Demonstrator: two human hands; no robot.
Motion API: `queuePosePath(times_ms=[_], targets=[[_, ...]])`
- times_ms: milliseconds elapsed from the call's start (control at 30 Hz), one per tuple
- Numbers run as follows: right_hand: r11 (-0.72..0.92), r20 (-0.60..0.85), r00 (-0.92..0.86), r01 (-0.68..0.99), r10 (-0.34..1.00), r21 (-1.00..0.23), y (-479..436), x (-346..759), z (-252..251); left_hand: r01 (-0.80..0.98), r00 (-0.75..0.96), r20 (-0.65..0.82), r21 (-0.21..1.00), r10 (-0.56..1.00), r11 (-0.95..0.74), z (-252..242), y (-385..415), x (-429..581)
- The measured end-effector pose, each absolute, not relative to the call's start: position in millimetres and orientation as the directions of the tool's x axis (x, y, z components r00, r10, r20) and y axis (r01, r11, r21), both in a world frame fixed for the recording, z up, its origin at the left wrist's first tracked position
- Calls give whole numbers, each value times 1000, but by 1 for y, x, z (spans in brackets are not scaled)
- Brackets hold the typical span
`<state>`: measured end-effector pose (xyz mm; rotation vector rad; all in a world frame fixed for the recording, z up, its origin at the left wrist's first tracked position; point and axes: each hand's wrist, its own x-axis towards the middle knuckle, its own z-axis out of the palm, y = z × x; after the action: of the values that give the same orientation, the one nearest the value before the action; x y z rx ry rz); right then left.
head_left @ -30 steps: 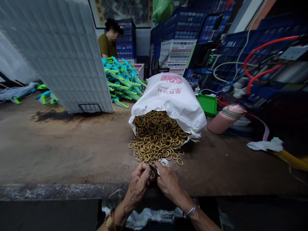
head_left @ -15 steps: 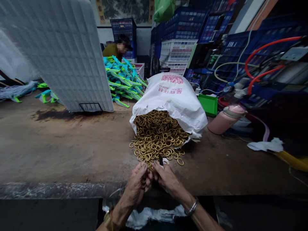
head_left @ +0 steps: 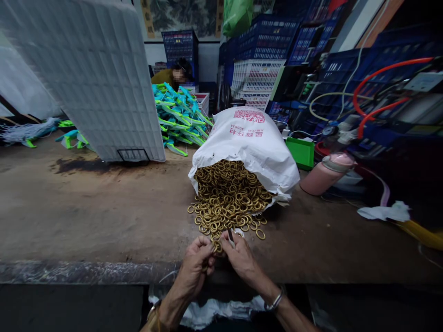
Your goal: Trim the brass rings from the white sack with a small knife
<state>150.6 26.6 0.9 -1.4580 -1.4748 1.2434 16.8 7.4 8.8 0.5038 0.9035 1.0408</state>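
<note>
My left hand (head_left: 196, 263) is closed at the front of the table, its fingers pinching brass-coloured rings; part of what it holds is hidden. Close beside it, my right hand (head_left: 241, 259) is closed around a thin flat tool (head_left: 230, 239), dark at the upper end and paler below. Between the two sets of fingertips a ring (head_left: 217, 248) shows. A heap of loose rings (head_left: 221, 213) spreads just beyond both hands. It spills out of the open mouth of a white sack (head_left: 256, 143) with red print, which lies on its side.
A tall pale ribbed panel (head_left: 114, 92) stands at left on the wooden table (head_left: 121, 216). Behind are a blue-and-green pile (head_left: 183, 115) and a bent-over person (head_left: 164, 76). At right are a green tray (head_left: 301, 153), a pink bottle (head_left: 325, 175) and red hoses (head_left: 362, 92).
My hands have shifted slightly, and the tool in my right hand now leans and shows more of its length. The rings once visible in my left palm are mostly covered. The view has tilted slightly.
</note>
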Motion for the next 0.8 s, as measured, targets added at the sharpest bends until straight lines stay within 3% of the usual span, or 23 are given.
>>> queuePosePath(times_ms=[67, 167, 433, 633, 800], targets=[[-187, -229, -162, 236, 960, -954, 24, 149, 1, -502, 209, -357, 760, 910, 413, 8, 8, 19], [-194, -232, -180, 205, 956, -959, 23, 148, 1, -473, 204, -318, 796, 926, 377, 8, 8, 21], [139, 76, -150, 472, 986, -870, 23, 156, 6, -424, 216, -380, 793, 899, 437, 9, 5, 24], [-89, -131, -137, 272, 982, -958, 22, 155, 9, -248, 164, -358, 887, 919, 389, 8, 4, 29], [-99, -126, -87, 264, 988, -959, 23, 154, 7, -189, 206, -353, 901, 913, 391, 11, 2, 29]])
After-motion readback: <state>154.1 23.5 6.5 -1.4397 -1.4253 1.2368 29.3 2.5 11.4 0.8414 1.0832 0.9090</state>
